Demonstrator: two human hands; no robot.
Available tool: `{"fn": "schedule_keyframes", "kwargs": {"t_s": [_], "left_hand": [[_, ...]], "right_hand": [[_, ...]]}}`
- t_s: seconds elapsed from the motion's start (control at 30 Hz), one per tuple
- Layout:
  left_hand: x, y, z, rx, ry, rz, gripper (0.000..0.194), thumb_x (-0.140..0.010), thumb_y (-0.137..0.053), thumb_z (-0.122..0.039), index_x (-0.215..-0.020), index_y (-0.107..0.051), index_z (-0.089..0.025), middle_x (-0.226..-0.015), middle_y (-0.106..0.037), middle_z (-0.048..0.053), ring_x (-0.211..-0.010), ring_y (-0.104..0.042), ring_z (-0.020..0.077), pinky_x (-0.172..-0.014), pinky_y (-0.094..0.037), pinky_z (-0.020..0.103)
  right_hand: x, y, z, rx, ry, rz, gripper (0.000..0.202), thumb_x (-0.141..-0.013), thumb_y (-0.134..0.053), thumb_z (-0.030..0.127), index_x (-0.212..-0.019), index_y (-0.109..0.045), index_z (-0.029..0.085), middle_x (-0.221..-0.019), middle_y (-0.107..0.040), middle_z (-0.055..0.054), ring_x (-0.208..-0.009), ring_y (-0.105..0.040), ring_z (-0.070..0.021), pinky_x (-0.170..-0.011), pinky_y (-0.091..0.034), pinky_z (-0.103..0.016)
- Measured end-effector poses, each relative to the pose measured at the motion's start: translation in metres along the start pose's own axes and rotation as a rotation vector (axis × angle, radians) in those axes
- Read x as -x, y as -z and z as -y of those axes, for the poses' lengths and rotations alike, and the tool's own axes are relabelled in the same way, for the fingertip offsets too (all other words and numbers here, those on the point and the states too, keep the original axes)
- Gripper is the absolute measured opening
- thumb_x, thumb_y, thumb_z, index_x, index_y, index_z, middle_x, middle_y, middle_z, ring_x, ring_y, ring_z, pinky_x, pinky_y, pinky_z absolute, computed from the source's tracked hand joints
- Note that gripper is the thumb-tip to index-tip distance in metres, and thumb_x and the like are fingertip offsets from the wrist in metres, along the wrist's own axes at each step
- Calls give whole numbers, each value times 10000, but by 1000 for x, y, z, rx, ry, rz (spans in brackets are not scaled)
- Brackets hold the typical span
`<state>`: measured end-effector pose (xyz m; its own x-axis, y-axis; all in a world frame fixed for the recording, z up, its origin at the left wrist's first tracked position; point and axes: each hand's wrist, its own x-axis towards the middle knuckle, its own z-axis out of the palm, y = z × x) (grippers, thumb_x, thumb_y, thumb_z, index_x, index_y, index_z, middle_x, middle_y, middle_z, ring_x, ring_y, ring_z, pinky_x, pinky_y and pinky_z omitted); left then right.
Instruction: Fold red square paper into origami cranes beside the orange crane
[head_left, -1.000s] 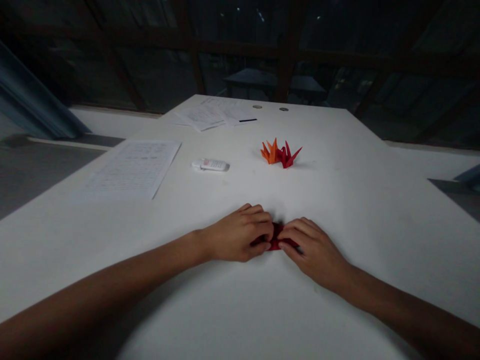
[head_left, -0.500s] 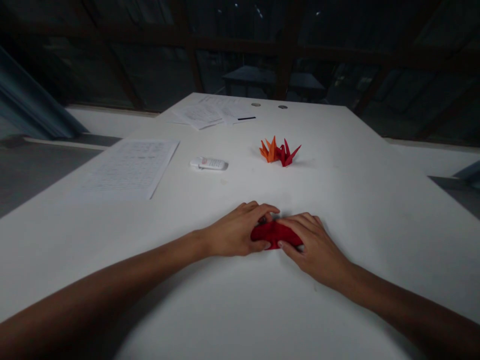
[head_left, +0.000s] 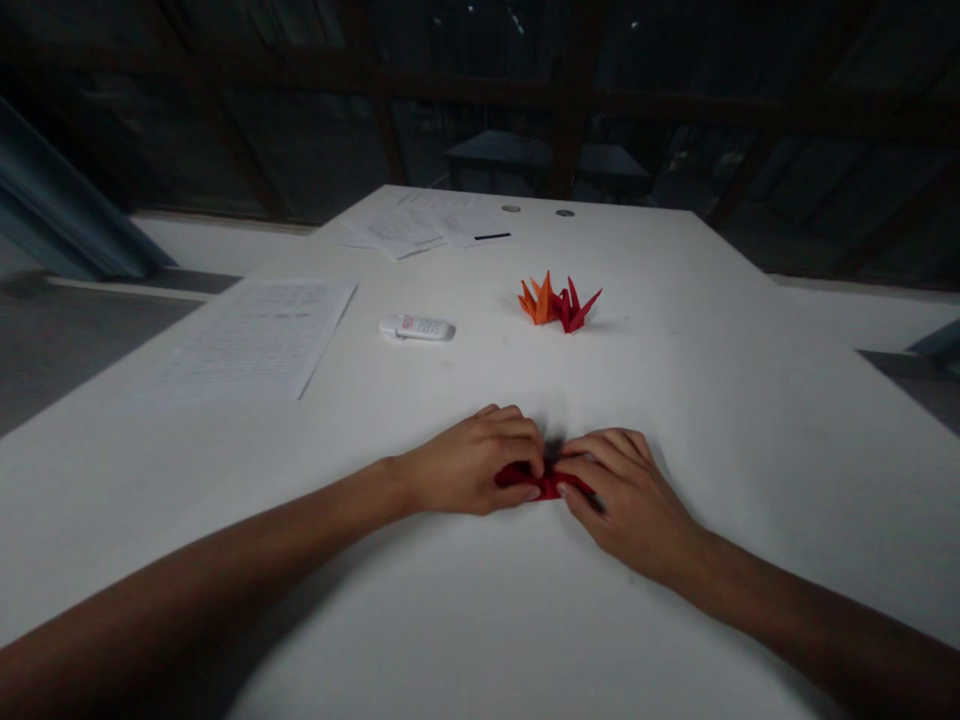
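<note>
A folded piece of red paper (head_left: 549, 486) lies low on the white table (head_left: 480, 610), partly covered by my fingers. My left hand (head_left: 484, 460) grips its left end, thumb along the near edge and fingers curled over the top. On the other end, my right hand (head_left: 622, 485) pinches the paper between thumb and fingers. Both thumb tips sit close together at the front edge. Beyond the hands stand an orange paper crane (head_left: 538, 300) and a red paper crane (head_left: 574, 306), side by side.
A white remote-like device (head_left: 415, 328) lies left of the cranes. Printed sheets (head_left: 247, 335) are at the left edge, and more papers (head_left: 412, 228) with a dark strip (head_left: 493, 237) lie farther back. Two small round discs (head_left: 511, 209) are near the far edge.
The fingers of both hands have curled down over the red paper, which now shows as a narrower strip. The left index finger has drawn back and bent. Other objects stay put.
</note>
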<state>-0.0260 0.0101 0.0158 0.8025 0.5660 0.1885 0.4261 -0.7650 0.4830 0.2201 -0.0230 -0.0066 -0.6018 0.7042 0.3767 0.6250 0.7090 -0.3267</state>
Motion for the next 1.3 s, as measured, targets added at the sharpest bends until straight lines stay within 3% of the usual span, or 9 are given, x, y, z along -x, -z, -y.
{"fn": "schedule_keyframes", "kwargs": {"t_s": [0.37, 0.63, 0.83, 1.1, 1.3], "left_hand": [[0, 2, -3, -25, -32, -4, 127, -920, -681, -327, -1000, -683, -228, -1026, -705, 45, -1019, -593, 221, -955, -433, 363], [0, 2, -2, -6, -16, 1, 191, -912, -690, -323, -1071, -658, -224, -1116, -700, 56, -1052, -596, 226, -978, -427, 372], [0, 1, -1, -26, -43, -2, 329, -879, -716, -517, -1012, -661, -222, -1103, -706, 59, -1034, -587, 233, -957, -432, 375], [1, 1, -1, -56, -43, 4, 188, -913, -672, -391, -993, -659, -221, -1147, -700, 68, -1064, -582, 249, -970, -435, 391], [-1, 4, -3, -41, -77, 18, 159, -964, -610, -361, -992, -676, -219, -1109, -707, 65, -1044, -585, 238, -973, -435, 394]], "right_hand": [[0, -1, 1, 38, 43, -30, 113, -968, -624, 219, -1032, -717, 223, -1051, -743, -49, -1021, -606, -251, -982, -394, -485], [-1, 0, 1, 0, 29, -35, 86, -963, -633, 210, -996, -712, 218, -1010, -734, -42, -989, -602, -244, -945, -398, -468], [-1, 0, 0, 10, 46, -38, 82, -967, -633, 227, -985, -713, 215, -1013, -740, -48, -1001, -611, -247, -961, -400, -474], [0, 2, 1, 0, 63, -26, 226, -913, -728, 391, -1054, -694, 218, -1066, -741, -59, -1030, -623, -269, -999, -385, -490], [1, 3, 2, -9, 63, -8, 115, -969, -655, 280, -1063, -702, 231, -1040, -730, -46, -1014, -606, -252, -985, -383, -479]]}}
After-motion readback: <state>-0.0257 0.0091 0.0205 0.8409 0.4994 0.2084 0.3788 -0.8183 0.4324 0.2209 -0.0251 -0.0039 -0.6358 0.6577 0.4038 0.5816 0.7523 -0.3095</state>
